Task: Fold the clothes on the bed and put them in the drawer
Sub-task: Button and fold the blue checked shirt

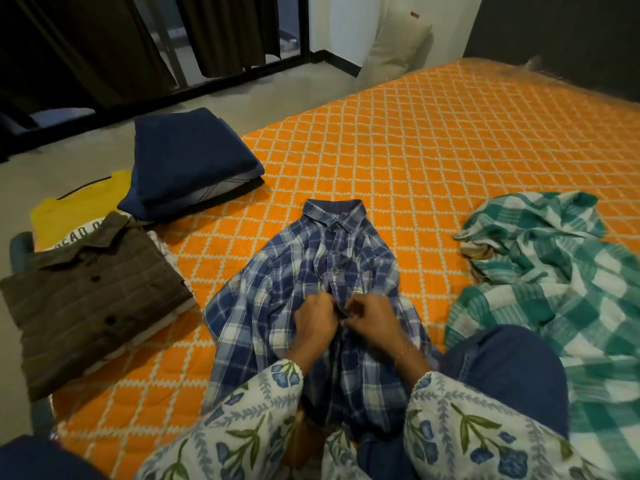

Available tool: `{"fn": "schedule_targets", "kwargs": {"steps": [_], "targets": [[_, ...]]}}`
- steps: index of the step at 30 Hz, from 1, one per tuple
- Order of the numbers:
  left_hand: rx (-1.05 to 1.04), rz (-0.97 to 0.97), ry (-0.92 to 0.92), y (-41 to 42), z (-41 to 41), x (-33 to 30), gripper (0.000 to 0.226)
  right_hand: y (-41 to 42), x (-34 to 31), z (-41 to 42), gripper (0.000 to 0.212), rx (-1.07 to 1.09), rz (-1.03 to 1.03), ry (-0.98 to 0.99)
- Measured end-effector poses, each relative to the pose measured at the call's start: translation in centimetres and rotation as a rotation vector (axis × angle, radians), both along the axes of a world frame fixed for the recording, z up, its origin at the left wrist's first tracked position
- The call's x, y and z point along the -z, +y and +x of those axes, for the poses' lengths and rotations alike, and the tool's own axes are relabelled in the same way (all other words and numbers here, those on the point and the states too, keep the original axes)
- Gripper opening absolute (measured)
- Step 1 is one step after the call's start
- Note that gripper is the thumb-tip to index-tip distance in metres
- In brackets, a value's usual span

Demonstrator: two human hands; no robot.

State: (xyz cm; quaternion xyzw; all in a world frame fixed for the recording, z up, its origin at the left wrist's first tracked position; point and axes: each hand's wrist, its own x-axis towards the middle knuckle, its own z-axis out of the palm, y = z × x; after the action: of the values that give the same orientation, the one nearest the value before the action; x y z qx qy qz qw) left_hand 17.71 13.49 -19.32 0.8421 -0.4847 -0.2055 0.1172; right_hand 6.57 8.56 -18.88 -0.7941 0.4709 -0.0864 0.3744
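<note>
While both hands, left hand (317, 322) and right hand (372, 320), pinch the placket of the blue-and-white plaid cotton shirt (311, 271) at 6 o'clock on the orange diamond-quilted bed cover (398, 150), the person should probably align button and hole squarely before pushing through.

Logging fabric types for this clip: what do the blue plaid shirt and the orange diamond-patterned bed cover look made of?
Blue plaid shirt: soft, matte woven cloth, probably cotton; it wrinkles loosely. Orange diamond-patterned bed cover: seemingly quilted fabric; white lines resemble stitching.

One blue plaid shirt (304, 271) lies spread on one orange quilted bed (433, 150); one green checked cloth (554, 271) lies crumpled beside it; three folded items sit at the bed's edge: one brown shirt (86, 299), one yellow garment (76, 209), one navy stack (190, 161); two hands, left hand (313, 322) and right hand (375, 318), pinch the plaid shirt.
</note>
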Motion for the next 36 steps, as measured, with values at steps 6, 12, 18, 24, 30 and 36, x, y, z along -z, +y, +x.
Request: {"fn": "schedule_targets", "kwargs": {"steps": [6,12,18,24,30,36], "targets": [[-0.116,-0.117,0.380,0.4,0.9,-0.2,0.022,0.9,0.4,-0.5,0.019,0.237,0.117,-0.134],[-0.282,-0.218,0.845,1.3,1.9,-3.8,0.011,0.8,-3.2,0.0,0.015,0.355,0.478,-0.524],[-0.312,-0.332,0.881,1.5,2.2,-6.4,0.008,0.9,-4.4,1.6,0.012,0.381,0.032,-0.434],[-0.349,-0.382,0.830,1.7,2.1,-7.5,0.008,1.4,-4.2,1.7,0.017,0.396,0.084,-0.489],[-0.319,-0.394,0.739,1.8,1.5,-7.2,0.007,2.0,-4.2,1.7,0.018,0.286,0.048,-0.417],[-0.363,-0.425,0.786,2.0,1.2,-6.7,0.012,2.4,-4.5,1.6,0.012,0.222,-0.053,-0.376]]}}
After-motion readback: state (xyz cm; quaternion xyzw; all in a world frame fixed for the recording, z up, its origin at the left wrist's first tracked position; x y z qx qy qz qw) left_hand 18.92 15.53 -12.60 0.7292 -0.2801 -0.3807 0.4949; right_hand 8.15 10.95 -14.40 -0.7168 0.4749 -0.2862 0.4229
